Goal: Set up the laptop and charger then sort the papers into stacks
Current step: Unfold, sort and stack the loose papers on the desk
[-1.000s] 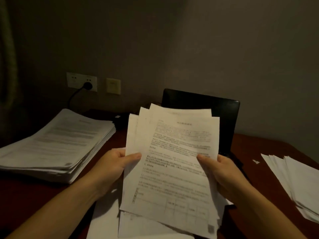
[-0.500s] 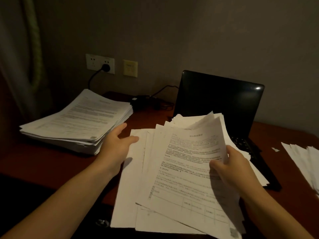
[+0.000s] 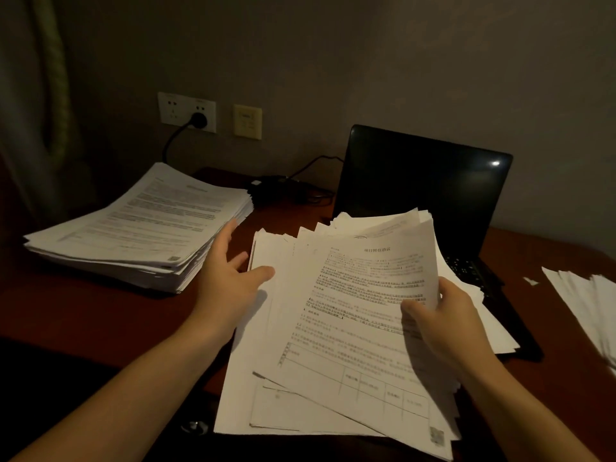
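The papers point(image 3: 350, 311) are white printed sheets, fanned and uneven. The top page carries dense text and a ruled table near its lower end. They lie in front of the laptop point(image 3: 423, 181), partly covering its keyboard. The right hand point(image 3: 446, 321) grasps their right edge, thumb on top. The left hand point(image 3: 226, 285) is released, fingers spread, thumb at their left edge. A tall stack point(image 3: 140, 225) sits left of the laptop and loose sheets point(image 3: 590, 305) right of it. The charger point(image 3: 270, 188) lies just left of the laptop, its cord plugged into the wall socket point(image 3: 186, 111).
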Action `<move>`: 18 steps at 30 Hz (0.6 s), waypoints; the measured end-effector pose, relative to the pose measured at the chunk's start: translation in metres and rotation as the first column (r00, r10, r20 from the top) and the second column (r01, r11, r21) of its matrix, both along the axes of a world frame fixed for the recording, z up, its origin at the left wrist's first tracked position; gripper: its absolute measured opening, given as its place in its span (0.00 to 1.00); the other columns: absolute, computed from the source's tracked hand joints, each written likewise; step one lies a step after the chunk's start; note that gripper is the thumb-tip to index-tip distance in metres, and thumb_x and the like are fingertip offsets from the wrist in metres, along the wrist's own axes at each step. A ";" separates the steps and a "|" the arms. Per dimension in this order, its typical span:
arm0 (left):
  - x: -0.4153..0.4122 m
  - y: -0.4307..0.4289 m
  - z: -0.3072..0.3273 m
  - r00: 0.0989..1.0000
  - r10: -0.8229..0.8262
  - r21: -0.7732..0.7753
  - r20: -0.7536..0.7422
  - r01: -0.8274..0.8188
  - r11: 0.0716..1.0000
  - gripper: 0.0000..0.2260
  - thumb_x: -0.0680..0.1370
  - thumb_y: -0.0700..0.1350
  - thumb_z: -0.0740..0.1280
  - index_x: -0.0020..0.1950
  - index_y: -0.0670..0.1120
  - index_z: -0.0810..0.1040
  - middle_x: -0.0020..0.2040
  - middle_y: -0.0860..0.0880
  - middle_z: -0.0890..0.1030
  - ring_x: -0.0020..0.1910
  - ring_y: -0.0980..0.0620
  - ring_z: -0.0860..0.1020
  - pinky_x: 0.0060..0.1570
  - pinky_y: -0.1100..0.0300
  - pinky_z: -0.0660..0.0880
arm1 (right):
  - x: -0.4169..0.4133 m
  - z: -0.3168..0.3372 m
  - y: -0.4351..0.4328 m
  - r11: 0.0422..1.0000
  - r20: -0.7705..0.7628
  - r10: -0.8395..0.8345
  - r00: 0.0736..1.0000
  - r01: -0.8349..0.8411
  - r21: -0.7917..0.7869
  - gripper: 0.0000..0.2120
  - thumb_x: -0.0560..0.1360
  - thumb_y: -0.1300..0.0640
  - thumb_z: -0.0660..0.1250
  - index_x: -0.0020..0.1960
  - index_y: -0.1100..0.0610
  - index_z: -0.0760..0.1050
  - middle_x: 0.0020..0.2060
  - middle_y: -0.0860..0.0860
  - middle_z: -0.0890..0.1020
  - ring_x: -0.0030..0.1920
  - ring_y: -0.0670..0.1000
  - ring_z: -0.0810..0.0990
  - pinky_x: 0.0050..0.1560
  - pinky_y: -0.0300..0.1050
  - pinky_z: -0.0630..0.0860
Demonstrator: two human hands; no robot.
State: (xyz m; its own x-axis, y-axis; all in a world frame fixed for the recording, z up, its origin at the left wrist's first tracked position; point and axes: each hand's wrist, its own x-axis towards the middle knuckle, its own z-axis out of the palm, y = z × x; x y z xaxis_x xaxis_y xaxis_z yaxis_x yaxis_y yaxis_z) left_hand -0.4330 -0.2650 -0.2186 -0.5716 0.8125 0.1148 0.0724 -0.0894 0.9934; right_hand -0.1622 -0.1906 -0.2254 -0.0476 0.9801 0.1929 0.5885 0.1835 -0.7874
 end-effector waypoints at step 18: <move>0.006 0.024 0.018 0.908 -0.403 -0.087 0.110 0.413 0.907 0.13 0.78 0.38 0.69 0.61 0.49 0.78 0.52 0.49 0.86 0.53 0.46 0.84 0.53 0.45 0.80 | -0.005 0.000 0.005 0.993 -0.413 0.092 0.906 -0.114 -0.029 0.11 0.79 0.62 0.68 0.56 0.47 0.76 0.45 0.41 0.86 0.44 0.43 0.86 0.34 0.35 0.80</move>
State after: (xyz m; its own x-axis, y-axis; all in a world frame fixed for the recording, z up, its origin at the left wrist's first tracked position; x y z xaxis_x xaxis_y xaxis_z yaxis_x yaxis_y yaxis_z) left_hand -0.4275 -0.2409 -0.2002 -0.1912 0.9813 -0.0199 -0.0354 0.0133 0.9993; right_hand -0.1676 -0.1851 -0.2254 -0.0763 0.9830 0.1669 0.1916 0.1787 -0.9651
